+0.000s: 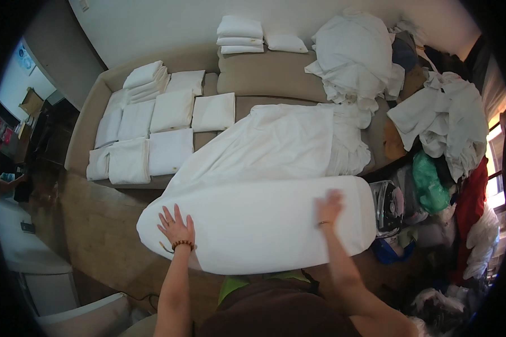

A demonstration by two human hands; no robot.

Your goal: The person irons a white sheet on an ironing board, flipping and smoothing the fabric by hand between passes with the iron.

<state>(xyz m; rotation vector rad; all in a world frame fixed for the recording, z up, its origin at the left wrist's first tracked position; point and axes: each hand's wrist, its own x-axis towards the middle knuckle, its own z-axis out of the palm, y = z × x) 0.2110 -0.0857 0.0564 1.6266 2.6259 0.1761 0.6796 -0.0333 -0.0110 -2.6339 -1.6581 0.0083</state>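
A long ironing board lies across in front of me, under smooth white cloth [261, 223]. The cloth runs off the far side in loose folds [278, 135] onto the sofa. My left hand [177, 229], with a beaded bracelet at the wrist, is laid on the cloth near the board's narrow left end. Its fingers are spread and it holds nothing. My right hand [330, 205] is over the cloth toward the wide right end, blurred by motion, thumb apart from the fingers. Nothing shows in it. Just past that end stands a clothes iron [390, 206].
Folded white cloths [170, 151] cover the left of a beige sofa [270, 76]; more stacked ones [239, 36] top its backrest. Rumpled white cloth [354, 50] is heaped at the far right, with white garments [447, 118] beside it. Bags, one green [430, 183], crowd the right side.
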